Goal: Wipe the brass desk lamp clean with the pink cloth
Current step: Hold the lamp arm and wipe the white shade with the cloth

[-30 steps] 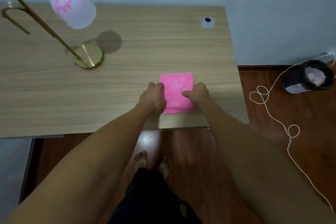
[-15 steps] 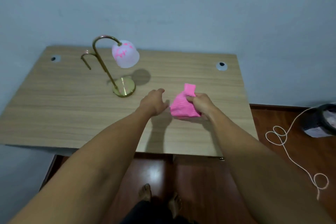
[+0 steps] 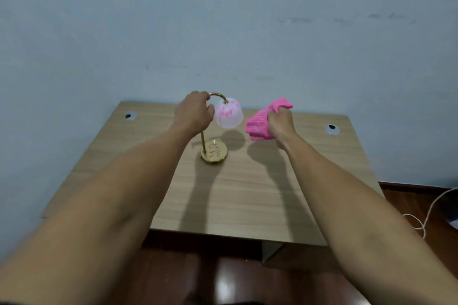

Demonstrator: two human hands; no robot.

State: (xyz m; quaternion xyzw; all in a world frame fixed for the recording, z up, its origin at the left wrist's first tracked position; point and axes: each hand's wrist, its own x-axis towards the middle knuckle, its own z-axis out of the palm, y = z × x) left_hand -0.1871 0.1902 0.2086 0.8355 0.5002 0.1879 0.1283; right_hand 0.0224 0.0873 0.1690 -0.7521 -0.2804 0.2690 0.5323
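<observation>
The brass desk lamp stands on the wooden desk with a round gold base streaked with pink marks. Its frosted white shade also carries pink smears. My left hand grips the curved brass neck just left of the shade and hides part of it. My right hand holds the bunched pink cloth in the air, a short way to the right of the shade and apart from it.
Two cable grommets sit in the desk's far corners, one at the left and one at the right. A white cord loops on the wooden floor at the right. A pale wall rises directly behind the desk.
My right hand lifted the cloth off the desk and carried it up beside the shade. My left hand left the cloth and took hold of the lamp's neck. The view tilted upward.
</observation>
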